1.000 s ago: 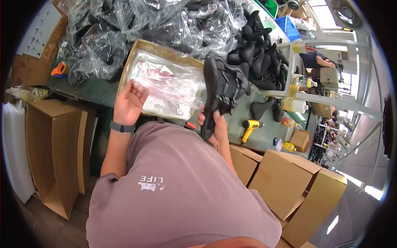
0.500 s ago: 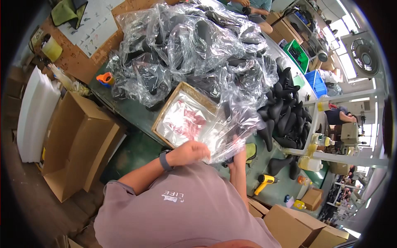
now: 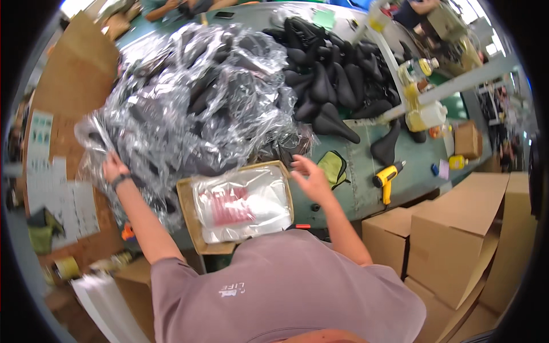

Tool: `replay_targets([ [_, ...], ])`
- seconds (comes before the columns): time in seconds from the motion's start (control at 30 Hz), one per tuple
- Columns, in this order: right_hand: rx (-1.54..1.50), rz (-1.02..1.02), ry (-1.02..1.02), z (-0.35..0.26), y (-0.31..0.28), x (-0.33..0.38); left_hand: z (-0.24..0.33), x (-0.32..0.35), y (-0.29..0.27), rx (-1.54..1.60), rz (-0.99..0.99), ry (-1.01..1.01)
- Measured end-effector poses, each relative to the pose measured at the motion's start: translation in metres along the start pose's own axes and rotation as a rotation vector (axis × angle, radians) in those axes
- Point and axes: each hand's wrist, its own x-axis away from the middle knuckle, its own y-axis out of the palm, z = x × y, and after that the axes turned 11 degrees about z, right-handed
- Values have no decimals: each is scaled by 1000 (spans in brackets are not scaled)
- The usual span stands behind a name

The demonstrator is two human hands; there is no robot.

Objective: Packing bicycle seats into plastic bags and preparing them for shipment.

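At the left end of a heap of black bicycle saddles in clear plastic bags [image 3: 194,108], my left hand [image 3: 116,167] is closed on the plastic of a bagged saddle [image 3: 94,137]. My right hand [image 3: 309,176] holds nothing, its fingers apart, just off the right rim of a cardboard box [image 3: 189,214]. Inside that box lies a stack of clear plastic bags [image 3: 266,197] with red print. Right of my right hand is a small green-and-black pouch [image 3: 333,168].
Unbagged black saddles [image 3: 343,86] are piled at the back right. A yellow heat gun [image 3: 388,182] lies on the green table [image 3: 357,197]. Large cardboard cartons [image 3: 457,228] stand at my right, and white foam sheets [image 3: 108,303] at the lower left. Another person's arm [image 3: 163,8] shows at the far side.
My right hand has let go of the plastic-bagged thing it held over the box. My left hand has reached out left to the heap. The whole view has turned.
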Motion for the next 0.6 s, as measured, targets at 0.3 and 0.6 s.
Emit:
replay_targets([
  [0.3, 1348, 563, 16, 229, -160, -175, -138, 482, 126, -789, -413, 680],
  [0.6, 1038, 225, 171, 162, -160, -134, -159, 582, 131, -830, -1195, 457],
])
